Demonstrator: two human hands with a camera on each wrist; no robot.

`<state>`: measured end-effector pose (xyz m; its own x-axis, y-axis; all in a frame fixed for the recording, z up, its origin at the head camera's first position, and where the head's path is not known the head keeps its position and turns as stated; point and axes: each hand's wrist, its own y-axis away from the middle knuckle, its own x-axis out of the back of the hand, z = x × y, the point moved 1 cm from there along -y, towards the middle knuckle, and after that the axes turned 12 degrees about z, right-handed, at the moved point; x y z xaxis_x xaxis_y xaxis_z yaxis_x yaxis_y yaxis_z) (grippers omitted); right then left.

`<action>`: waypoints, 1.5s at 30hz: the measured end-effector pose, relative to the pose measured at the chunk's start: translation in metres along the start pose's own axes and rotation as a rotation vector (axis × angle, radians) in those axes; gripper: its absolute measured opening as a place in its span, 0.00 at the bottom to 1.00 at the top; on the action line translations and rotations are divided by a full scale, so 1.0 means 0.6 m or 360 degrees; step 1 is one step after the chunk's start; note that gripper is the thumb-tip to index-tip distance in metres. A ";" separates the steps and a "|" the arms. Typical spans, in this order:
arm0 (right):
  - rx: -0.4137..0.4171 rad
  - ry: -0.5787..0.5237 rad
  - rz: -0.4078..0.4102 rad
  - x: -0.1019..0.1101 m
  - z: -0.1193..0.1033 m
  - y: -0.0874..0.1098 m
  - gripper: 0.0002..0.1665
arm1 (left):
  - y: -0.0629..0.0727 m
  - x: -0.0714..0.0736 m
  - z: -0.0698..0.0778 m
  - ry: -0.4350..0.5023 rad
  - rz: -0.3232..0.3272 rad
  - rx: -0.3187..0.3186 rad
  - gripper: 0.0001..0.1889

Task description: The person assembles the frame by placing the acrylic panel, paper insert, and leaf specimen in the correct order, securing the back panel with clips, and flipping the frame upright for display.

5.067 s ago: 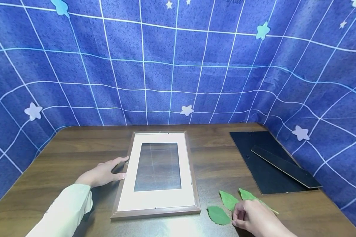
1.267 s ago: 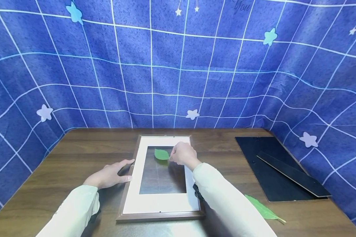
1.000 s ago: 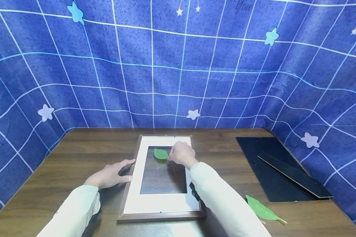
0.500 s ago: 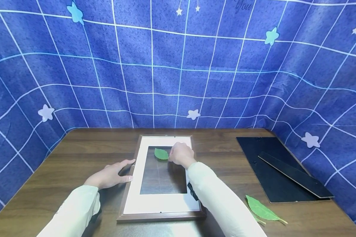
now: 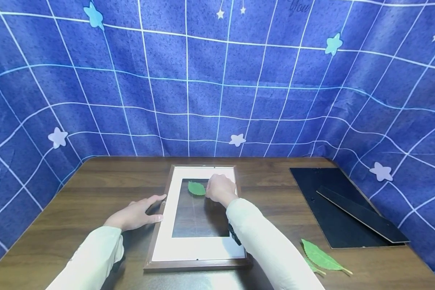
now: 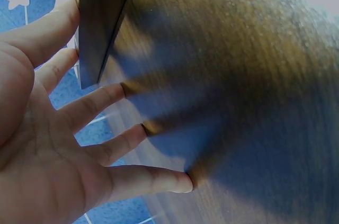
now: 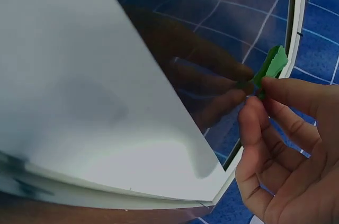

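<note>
A brown picture frame lies face down, its white mat around a clear glass pane. My right hand is over the upper right of the pane. Thumb and forefinger pinch one end of a green leaf, which points left, close over the glass; the right wrist view shows the leaf and its reflection. My left hand touches the frame's left edge with thumb and forefinger, fingers spread. In the left wrist view, the other fingers of this hand reach down to the table.
Right of the frame, a green leaf with a stem lies on the wooden table, another leaf partly under my right sleeve. Farther right lies a black backing board with its stand. A blue curtain surrounds the table.
Since the oldest frame, my right hand has gone from the leaves at right to the pane with a leaf. In the last second both hands stay nearly still; the right sleeve shifts slightly left.
</note>
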<state>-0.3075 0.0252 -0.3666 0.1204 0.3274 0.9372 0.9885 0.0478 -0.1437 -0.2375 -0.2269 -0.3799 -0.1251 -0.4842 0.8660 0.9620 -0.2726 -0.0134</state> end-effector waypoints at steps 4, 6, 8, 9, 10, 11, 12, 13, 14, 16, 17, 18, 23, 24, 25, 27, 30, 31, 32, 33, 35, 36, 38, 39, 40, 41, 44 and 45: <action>0.0004 0.0027 0.0006 -0.001 0.001 -0.002 0.13 | 0.000 -0.001 0.001 0.0015 -0.0002 -0.0004 0.37; 0.0015 0.0031 0.0006 -0.002 0.002 -0.002 0.14 | 0.000 -0.001 0.001 0.0020 -0.0001 -0.0008 0.37; 0.0025 0.0027 0.0009 -0.002 0.003 -0.003 0.14 | 0.001 0.000 0.001 0.0024 0.0003 -0.0012 0.37; 0.0028 0.0025 0.0009 -0.002 0.003 -0.003 0.14 | 0.001 0.000 0.001 0.0023 0.0005 -0.0014 0.37; 0.0032 0.0023 0.0011 -0.002 0.003 -0.003 0.14 | 0.001 0.000 0.001 0.0025 0.0006 -0.0016 0.37; 0.0036 0.0022 0.0013 -0.003 0.003 -0.003 0.14 | 0.002 0.000 0.001 0.0019 0.0008 -0.0027 0.37; 0.0036 0.0020 0.0014 -0.003 0.004 -0.003 0.14 | 0.002 0.001 0.001 0.0021 0.0010 -0.0029 0.37; 0.0036 0.0018 0.0014 -0.003 0.004 -0.003 0.13 | 0.002 0.001 0.001 0.0021 0.0009 -0.0029 0.37; 0.0036 0.0019 0.0012 -0.003 0.004 -0.004 0.13 | 0.002 0.001 0.001 0.0023 0.0009 -0.0029 0.37; 0.0034 0.0022 0.0005 -0.003 0.005 -0.003 0.12 | 0.002 0.001 0.000 0.0018 0.0005 -0.0029 0.37; 0.0033 0.0021 0.0001 -0.002 0.006 -0.003 0.12 | 0.002 0.001 0.000 0.0017 0.0002 -0.0028 0.37; 0.0035 0.0021 0.0000 -0.002 0.007 -0.002 0.12 | 0.001 0.000 0.000 0.0023 0.0000 -0.0023 0.37; 0.0052 -0.0020 0.0004 0.008 0.011 0.004 0.07 | -0.001 0.000 0.000 0.0014 -0.0006 -0.0025 0.38; 0.0051 -0.0033 0.0009 0.010 0.012 0.005 0.06 | -0.001 0.000 0.000 0.0011 -0.0007 -0.0026 0.38; 0.0049 -0.0048 0.0010 0.013 0.013 0.005 0.04 | -0.001 0.000 0.000 0.0007 -0.0007 -0.0025 0.38; 0.0050 -0.0075 0.0015 0.020 0.016 0.007 0.03 | -0.001 0.000 0.000 0.0005 -0.0004 -0.0033 0.38; 0.0045 -0.0149 0.0008 0.029 0.020 0.006 0.03 | -0.001 0.000 -0.002 -0.0003 0.0003 -0.0042 0.37; 0.0045 -0.0176 0.0006 0.034 0.022 0.006 0.03 | -0.002 0.000 -0.002 -0.0004 0.0004 -0.0048 0.37; 0.0042 -0.0208 0.0007 0.038 0.024 0.006 0.03 | -0.002 0.000 -0.003 -0.0006 0.0004 -0.0047 0.38; 0.0035 -0.0239 0.0008 0.043 0.027 0.006 0.03 | -0.003 0.000 -0.003 -0.0005 0.0003 -0.0047 0.38; 0.0013 -0.0307 0.0010 0.050 0.034 0.006 0.03 | -0.003 0.000 -0.004 -0.0008 0.0000 -0.0043 0.38; 0.0002 -0.0341 0.0013 0.053 0.038 0.006 0.04 | -0.004 0.000 -0.005 -0.0008 0.0000 -0.0045 0.38; -0.0014 -0.0410 0.0017 0.059 0.045 0.006 0.05 | -0.004 0.001 -0.006 -0.0014 -0.0005 -0.0039 0.38; -0.0019 -0.0436 0.0018 0.062 0.049 0.007 0.05 | -0.004 0.001 -0.007 -0.0014 -0.0004 -0.0042 0.38; -0.0029 -0.0468 0.0014 0.065 0.052 0.007 0.06 | -0.004 0.001 -0.007 -0.0017 -0.0004 -0.0045 0.38; -0.0039 -0.0501 0.0007 0.069 0.056 0.009 0.06 | -0.005 0.001 -0.008 -0.0018 -0.0004 -0.0049 0.38; -0.0053 -0.0577 -0.0019 0.079 0.067 0.014 0.07 | -0.005 0.000 -0.007 -0.0018 -0.0006 -0.0052 0.38; -0.0062 -0.0598 -0.0033 0.083 0.071 0.016 0.08 | -0.005 0.000 -0.007 -0.0015 -0.0008 -0.0049 0.38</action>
<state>-0.2959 0.0819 -0.3350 0.0651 0.6506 0.7566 0.9940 0.0245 -0.1066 -0.2415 -0.2294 -0.3821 -0.1275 -0.4750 0.8707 0.9534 -0.3006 -0.0244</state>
